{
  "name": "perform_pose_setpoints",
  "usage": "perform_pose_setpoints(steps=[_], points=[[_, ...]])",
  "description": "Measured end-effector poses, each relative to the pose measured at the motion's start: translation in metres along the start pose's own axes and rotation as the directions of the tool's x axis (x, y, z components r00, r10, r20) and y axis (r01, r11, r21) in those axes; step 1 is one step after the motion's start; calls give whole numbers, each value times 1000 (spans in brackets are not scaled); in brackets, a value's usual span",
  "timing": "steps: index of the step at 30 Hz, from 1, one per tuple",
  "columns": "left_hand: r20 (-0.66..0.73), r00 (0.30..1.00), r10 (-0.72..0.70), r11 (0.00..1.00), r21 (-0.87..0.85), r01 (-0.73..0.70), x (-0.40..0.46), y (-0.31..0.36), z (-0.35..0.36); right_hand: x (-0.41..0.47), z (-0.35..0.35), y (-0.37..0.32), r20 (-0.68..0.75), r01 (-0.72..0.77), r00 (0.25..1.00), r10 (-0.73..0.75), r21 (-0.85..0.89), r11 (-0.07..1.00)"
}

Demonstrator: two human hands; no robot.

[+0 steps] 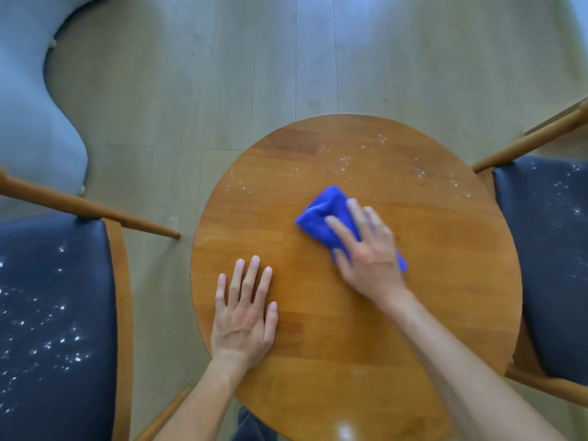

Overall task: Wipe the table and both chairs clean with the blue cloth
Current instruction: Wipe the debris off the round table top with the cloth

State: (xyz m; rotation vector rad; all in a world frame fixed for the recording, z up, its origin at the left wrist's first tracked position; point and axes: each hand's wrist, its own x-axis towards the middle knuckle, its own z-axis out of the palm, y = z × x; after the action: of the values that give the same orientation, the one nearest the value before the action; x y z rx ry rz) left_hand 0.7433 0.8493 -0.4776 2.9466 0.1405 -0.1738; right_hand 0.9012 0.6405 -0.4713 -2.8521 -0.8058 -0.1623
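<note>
A: Where's the cloth (331, 218)?

B: On the table (445, 281), bunched under the right hand (370, 256). The fingers lie spread on top, pressing it down; the hand looks blurred, so I can't tell if the thumb hooks the cloth.

A: And the left hand (243, 316)?

B: Flat on the wood, fingers straight, holding nothing.

A: Crumbs?

B: White specks (343, 163) beyond the right fingertips, and on both chairs' (57, 313) seats.
</note>
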Motion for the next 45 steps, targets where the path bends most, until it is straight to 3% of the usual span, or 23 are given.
perform_pose_setpoints(steps=[2, 3, 5, 7, 9, 13, 16, 18, 20, 21, 23, 25, 26, 28, 30, 33, 34, 35, 36, 39, 41, 43, 45], points=[[13, 1000, -9, 1000, -1, 9, 0, 1, -1, -11, -12, 46, -41, -251, 968, 249, -58, 966], [20, 1000, -11, 1000, -3, 11, 0, 2, -1, -16, -17, 61, -60, -407, 913, 404, -62, 911], [25, 1000, -15, 1000, -1, 15, 1, 3, -2, -11, -19, 71, -107, -691, 719, 686, -9, 723], [35, 999, -13, 1000, 10, 13, 2, 4, -3, 10, -13, 56, -125, -836, 537, 834, 52, 546], [47, 999, -12, 1000, 9, 12, 2, 4, -3, 38, 0, 23, -120, -844, 517, 847, 91, 528], [45, 999, -19, 1000, 8, 19, 2, 4, -2, 90, 18, -79, -75, -597, 791, 607, 119, 793], [34, 999, -12, 1000, 9, 12, 1, 2, 0, 103, 27, -148, -11, -202, 978, 207, 182, 962], [16, 1000, -13, 1000, -3, 13, 1, 2, 2, 104, 29, -155, 48, 148, 985, -163, 231, 962], [5, 1000, -19, 1000, -24, 19, 1, 2, 0, 108, 27, -121, 78, 434, 885, -459, 221, 873], [1, 1000, -19, 1000, -22, 19, 1, 3, -1, 112, 26, -95, 89, 488, 855, -511, 194, 851], [6, 1000, -13, 1000, -8, 13, 1, 3, -1, 118, 20, -31, 62, 354, 930, -363, 130, 926], [16, 1000, -17, 1000, -1, 17, 2, 3, -1, 113, 12, 37, -20, -24, 999, 25, 62, 998], [19, 1000, -19, 1000, 3, 19, 2, 3, -1, 104, 5, 68, -54, -222, 973, 224, 30, 975], [25, 999, -21, 1000, 3, 21, 2, 2, 1, 75, -6, 115, -95, -512, 855, 509, -5, 859], [28, 999, -18, 1000, -3, 18, 2, 2, 1, 48, -15, 134, -134, -707, 700, 702, 14, 707], [25, 999, -32, 999, -7, 33, 3, 3, 1, 43, -9, 111, -170, -889, 432, 886, 86, 450], [37, 999, -41, 999, -4, 41, 3, 4, 1, 50, -4, 93, -180, -903, 398, 900, 99, 419], [49, 998, -43, 999, -4, 43, 4, 4, 0, 57, -1, 71, -175, -893, 418, 891, 103, 439], [57, 997, -42, 999, -4, 42, 5, 4, 0, 64, 2, 49, -163, -857, 487, 858, 101, 505], [46, 998, -45, 999, 1, 45, 4, 4, 2, 59, 11, -26, -122, -616, 775, 620, 73, 784], [27, 998, -53, 999, 5, 52, 2, 6, 2, 37, 10, -64, -37, -401, 914, 405, 86, 912], [14, 999, -48, 999, 23, 47, 6, 6, 0, 12, 6, -65, 34, -161, 987, 158, 154, 975], [30, 999, -44, 998, 36, 42, 5, 8, -1, -19, -3, -34, 77, 172, 979, -188, 183, 968]])
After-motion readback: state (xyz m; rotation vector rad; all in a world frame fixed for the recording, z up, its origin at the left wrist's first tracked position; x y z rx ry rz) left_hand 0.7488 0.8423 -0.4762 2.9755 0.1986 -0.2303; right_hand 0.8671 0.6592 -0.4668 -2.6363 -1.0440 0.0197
